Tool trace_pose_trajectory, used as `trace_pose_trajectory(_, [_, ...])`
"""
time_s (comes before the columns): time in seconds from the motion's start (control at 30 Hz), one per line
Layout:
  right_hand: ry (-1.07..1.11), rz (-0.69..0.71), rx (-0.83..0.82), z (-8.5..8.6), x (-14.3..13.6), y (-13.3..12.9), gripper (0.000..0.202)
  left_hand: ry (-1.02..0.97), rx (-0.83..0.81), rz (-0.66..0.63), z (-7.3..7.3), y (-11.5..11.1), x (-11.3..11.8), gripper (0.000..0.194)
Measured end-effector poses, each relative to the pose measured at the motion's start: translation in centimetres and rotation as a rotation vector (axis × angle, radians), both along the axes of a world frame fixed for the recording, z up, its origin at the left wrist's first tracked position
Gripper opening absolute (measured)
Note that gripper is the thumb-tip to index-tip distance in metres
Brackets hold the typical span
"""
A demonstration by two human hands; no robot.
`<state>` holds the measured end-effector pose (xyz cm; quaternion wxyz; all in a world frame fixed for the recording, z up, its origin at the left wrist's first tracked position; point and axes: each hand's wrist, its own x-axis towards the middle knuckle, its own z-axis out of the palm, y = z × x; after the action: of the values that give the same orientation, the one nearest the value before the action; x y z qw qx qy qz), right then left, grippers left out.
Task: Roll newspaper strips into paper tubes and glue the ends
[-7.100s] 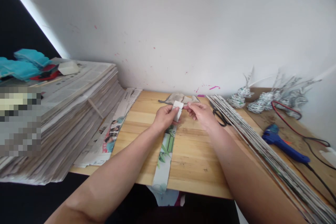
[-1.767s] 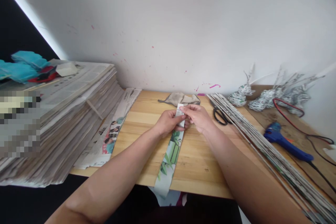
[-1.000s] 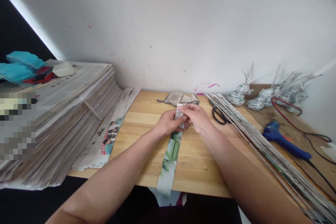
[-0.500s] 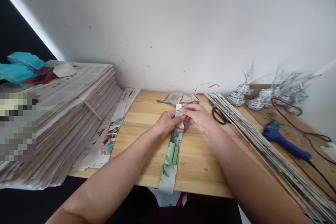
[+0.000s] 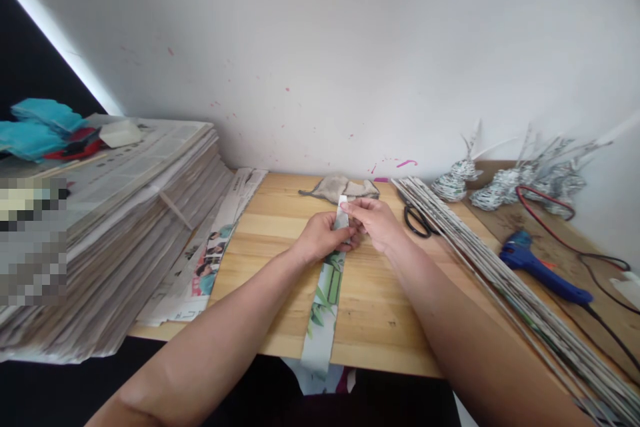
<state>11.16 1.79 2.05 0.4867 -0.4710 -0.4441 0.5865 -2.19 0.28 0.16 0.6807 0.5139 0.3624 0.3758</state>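
Note:
A long paper strip (image 5: 324,310) with a green leaf print runs across the wooden table, its near end hanging over the front edge. My left hand (image 5: 323,237) is closed on the strip near its far end, the thumb lying across it. At the white far tip, my right hand (image 5: 373,219) pinches the strip's edge between thumb and fingers. The two hands nearly touch, and some fingertips are hidden behind the paper. Just beyond the strip's tip lies a grey-beige cloth (image 5: 345,188).
Newspapers are piled high at left (image 5: 165,213). On the right lie black-handled scissors (image 5: 419,221), a bundle of thin paper sticks (image 5: 500,280) and a blue glue gun (image 5: 545,270) with a cord. Several woven paper figures (image 5: 493,190) stand by the wall on cardboard.
The strip's far end looks narrower, its edge folded or turned over. My left thumb has slid slightly toward the right along with the strip's tip; both hands keep their grip.

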Motion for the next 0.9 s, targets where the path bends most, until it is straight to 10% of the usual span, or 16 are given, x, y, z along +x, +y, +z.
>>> trace_pose_trajectory(0.57, [0.034,0.051,0.028,0.2,0.0,-0.2,0.032,0.057,-0.099,-0.012,0.7,-0.4,-0.1,0.040])
trace_pose_trajectory(0.9, [-0.018,0.339,0.077,0.6,2.1,0.3,0.031,0.008,-0.130,-0.079,0.8,-0.2,-0.7,0.031])
